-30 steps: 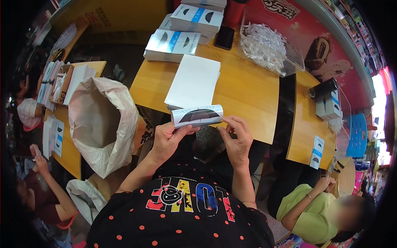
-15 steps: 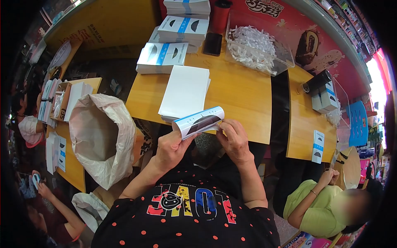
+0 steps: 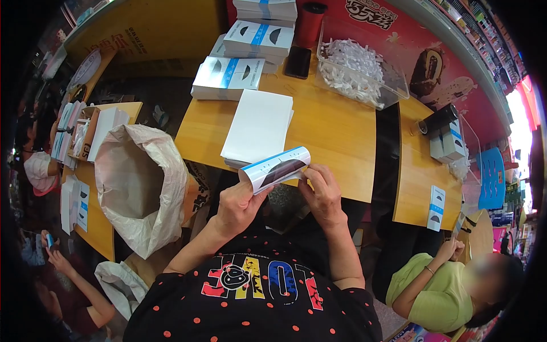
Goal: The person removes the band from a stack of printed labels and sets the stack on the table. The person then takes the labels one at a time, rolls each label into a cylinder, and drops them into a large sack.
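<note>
A curled printed sheet (image 3: 279, 169), white with a blue stripe and a dark half-round picture, is held above the near table edge. My left hand (image 3: 238, 205) grips its left end, with the fingers partly hidden behind it. My right hand (image 3: 322, 192) pinches the right end between thumb and fingers. Just beyond the curled sheet lies a stack of plain white sheets (image 3: 259, 122). Farther back sit stacks of printed sheets (image 3: 228, 74) with the same blue band and dark half-round picture.
On the wooden table (image 3: 336, 148) are a dark phone (image 3: 298, 62), a red cup (image 3: 311, 25) and a clear bin (image 3: 393, 94) of white paper strips. An open white sack (image 3: 137, 194) stands at left. A person in green (image 3: 439, 290) sits at right; others work at left.
The view has shifted slightly. My hands and the curled sheet keep nearly the same pose. At far left, a co-worker's hands and the blue-and-white item in them have moved.
</note>
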Motion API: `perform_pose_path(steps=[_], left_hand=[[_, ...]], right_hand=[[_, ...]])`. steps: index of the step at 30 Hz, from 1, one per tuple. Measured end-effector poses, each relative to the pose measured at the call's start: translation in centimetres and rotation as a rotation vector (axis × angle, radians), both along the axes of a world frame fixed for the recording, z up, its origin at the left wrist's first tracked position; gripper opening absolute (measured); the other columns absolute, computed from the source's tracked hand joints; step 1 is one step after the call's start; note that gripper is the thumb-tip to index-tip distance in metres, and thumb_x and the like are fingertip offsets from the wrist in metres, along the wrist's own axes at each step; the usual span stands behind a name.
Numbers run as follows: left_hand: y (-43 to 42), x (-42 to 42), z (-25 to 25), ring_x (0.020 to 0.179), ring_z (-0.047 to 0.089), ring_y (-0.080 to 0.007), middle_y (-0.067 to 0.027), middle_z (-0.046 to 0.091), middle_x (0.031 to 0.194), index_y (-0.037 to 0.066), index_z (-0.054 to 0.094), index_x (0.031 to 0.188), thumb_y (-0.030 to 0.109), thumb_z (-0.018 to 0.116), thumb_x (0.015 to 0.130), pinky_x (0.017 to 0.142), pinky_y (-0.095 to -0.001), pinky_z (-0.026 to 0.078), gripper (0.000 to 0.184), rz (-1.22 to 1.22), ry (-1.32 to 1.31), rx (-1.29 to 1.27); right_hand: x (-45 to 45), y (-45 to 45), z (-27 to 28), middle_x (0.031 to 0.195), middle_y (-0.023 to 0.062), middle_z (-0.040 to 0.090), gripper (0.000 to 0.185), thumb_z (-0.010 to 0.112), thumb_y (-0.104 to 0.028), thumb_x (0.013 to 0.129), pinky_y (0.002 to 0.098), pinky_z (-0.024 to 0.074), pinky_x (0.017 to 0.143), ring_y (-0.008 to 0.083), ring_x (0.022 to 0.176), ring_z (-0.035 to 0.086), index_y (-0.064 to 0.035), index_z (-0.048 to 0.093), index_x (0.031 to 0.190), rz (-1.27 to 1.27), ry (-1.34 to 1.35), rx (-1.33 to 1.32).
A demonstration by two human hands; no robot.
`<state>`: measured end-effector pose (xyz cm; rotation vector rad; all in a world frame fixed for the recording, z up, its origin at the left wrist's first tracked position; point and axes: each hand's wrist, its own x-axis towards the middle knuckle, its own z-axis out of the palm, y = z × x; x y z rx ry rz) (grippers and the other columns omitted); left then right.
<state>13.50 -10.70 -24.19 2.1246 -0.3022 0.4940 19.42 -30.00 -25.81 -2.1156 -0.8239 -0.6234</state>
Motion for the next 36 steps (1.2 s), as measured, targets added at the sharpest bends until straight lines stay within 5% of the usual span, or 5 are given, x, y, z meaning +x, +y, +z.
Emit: perform_pose_path(steps=[15, 18, 21, 23, 36], left_hand=[[-0.1, 0.0, 0.2, 0.07, 0.066, -0.0297, -0.0167, 0.066, 0.084, -0.003, 0.063, 0.099, 0.002, 0.069, 0.077, 0.058, -0.032, 0.052, 0.023, 0.003, -0.148, 0.066], [0.1, 0.0, 0.4, 0.071, 0.067, -0.0308, -0.0173, 0.067, 0.084, -0.003, 0.065, 0.095, 0.002, 0.07, 0.077, 0.059, -0.0327, 0.052, 0.02, 0.005, -0.136, 0.072], [0.5, -0.2, 0.3, 0.068, 0.066, -0.0307, -0.0166, 0.066, 0.081, -0.003, 0.065, 0.094, 0.002, 0.071, 0.075, 0.057, -0.0332, 0.051, 0.02, -0.013, -0.162, 0.098], [0.7, -0.3, 0.2, 0.066, 0.065, -0.0304, -0.0162, 0.066, 0.08, -0.003, 0.065, 0.093, 0.003, 0.071, 0.075, 0.055, -0.0332, 0.051, 0.021, -0.028, -0.155, 0.112], [1.5, -0.3, -0.9, 0.063, 0.064, -0.0279, -0.0131, 0.065, 0.077, 0.0, 0.065, 0.091, 0.004, 0.074, 0.072, 0.053, -0.0329, 0.049, 0.021, -0.094, -0.213, 0.179]], right_hand=[[-0.1, 0.1, -0.5, 0.086, 0.0123, 0.058, 0.025, 0.067, 0.011, 0.064, 0.0311, 0.0492, 0.066, 0.0269, 0.076, 0.058, -0.0023, 0.055, 0.082, -0.022, 0.023, 0.056], [-0.2, -0.5, -0.6, 0.084, 0.009, 0.057, 0.023, 0.067, 0.011, 0.066, 0.0274, 0.0465, 0.063, 0.0207, 0.073, 0.057, -0.0023, 0.054, 0.081, -0.005, 0.141, 0.102], [0.0, -1.6, 0.2, 0.078, -0.0002, 0.055, 0.016, 0.07, 0.001, 0.076, 0.019, 0.0412, 0.059, 0.0051, 0.069, 0.052, 0.0, 0.06, 0.088, 0.078, 0.729, 0.502], [0.5, -2.4, 1.2, 0.076, -0.0006, 0.056, 0.009, 0.068, -0.002, 0.08, 0.0184, 0.0418, 0.059, 0.0041, 0.067, 0.052, 0.0011, 0.062, 0.087, 0.078, 0.816, 0.52], [1.2, -2.4, 1.8, 0.073, 0.0079, 0.06, 0.017, 0.063, -0.014, 0.085, 0.0293, 0.0449, 0.062, 0.0136, 0.067, 0.055, 0.0025, 0.061, 0.087, 0.17, 0.895, 0.052]])
